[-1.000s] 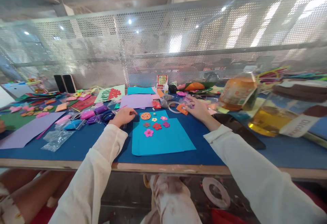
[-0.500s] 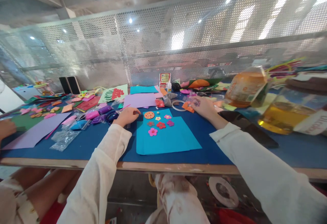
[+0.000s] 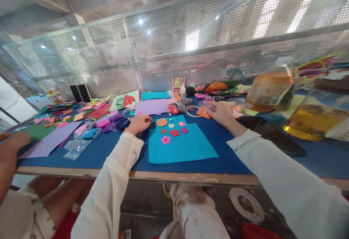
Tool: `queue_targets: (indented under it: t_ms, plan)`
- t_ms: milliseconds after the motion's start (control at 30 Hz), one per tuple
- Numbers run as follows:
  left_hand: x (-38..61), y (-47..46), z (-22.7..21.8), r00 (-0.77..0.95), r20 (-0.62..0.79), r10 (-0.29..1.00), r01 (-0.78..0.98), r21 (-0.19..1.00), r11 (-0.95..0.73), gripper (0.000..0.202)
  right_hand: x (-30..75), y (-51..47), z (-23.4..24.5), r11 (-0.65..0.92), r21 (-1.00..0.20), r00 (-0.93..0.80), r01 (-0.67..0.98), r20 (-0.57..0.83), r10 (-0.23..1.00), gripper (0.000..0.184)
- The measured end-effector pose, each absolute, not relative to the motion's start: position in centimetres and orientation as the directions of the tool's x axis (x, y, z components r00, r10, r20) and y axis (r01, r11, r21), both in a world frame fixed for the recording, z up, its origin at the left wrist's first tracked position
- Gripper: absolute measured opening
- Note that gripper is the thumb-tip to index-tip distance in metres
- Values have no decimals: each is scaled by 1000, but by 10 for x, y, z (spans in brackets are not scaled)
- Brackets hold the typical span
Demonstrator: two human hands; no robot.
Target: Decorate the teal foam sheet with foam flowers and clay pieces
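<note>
My left hand [image 3: 139, 123] rests on the blue table [image 3: 234, 152] at the top left corner of a turquoise sheet [image 3: 181, 146], fingers curled together. An orange dotted disc [image 3: 161, 122] and several small foam flowers [image 3: 174, 133] lie on that sheet. My right hand [image 3: 222, 112] reaches past the sheet to a small clear packet [image 3: 209, 106] and an orange scrap [image 3: 203, 112]; its fingers are bent over the packet. A roll of clear tape [image 3: 193, 111] lies just left of it.
Two bottles of amber liquid [image 3: 269, 88] [image 3: 313, 117] and a dark flat object [image 3: 272, 135] stand at the right. Purple paper [image 3: 51, 141], clear packets [image 3: 76, 148] and coloured foam scraps [image 3: 62, 117] cover the left. Another person's hand [image 3: 15, 141] rests far left. Perforated metal mesh [image 3: 191, 50] backs the table.
The camera has tilted and shifted left, so everything sits further right in view. Another person's hand has come into view at the far left. My hands have hardly moved.
</note>
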State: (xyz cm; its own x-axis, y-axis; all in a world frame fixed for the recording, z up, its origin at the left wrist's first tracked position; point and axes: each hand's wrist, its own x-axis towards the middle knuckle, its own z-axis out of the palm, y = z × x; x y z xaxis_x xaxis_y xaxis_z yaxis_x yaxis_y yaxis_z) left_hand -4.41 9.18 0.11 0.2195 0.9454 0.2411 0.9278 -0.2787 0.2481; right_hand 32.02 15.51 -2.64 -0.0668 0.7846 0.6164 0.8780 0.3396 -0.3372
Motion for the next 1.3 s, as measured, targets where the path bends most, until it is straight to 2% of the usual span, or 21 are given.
queue_targets:
  t_ms: [200, 267, 400, 700, 1300]
  plan:
    - [-44, 91, 0, 209, 245, 947, 926, 262, -272, 28, 318, 152, -27, 386, -424, -26, 819, 646, 763, 42]
    - [-44, 92, 0, 207, 246, 947, 923, 271, -272, 28, 317, 150, -27, 375, -440, -11, 816, 636, 771, 35]
    - [-44, 95, -2, 192, 235, 953, 924, 284, -257, 27, 314, 148, -25, 331, -360, -32, 872, 634, 773, 23]
    - [-43, 93, 0, 236, 243, 941, 919, 258, -297, 28, 310, 140, -19, 406, -376, -52, 833, 677, 734, 26]
    - [-40, 91, 2, 258, 246, 934, 918, 241, -316, 28, 310, 138, -16, 372, -349, -57, 860, 659, 750, 33]
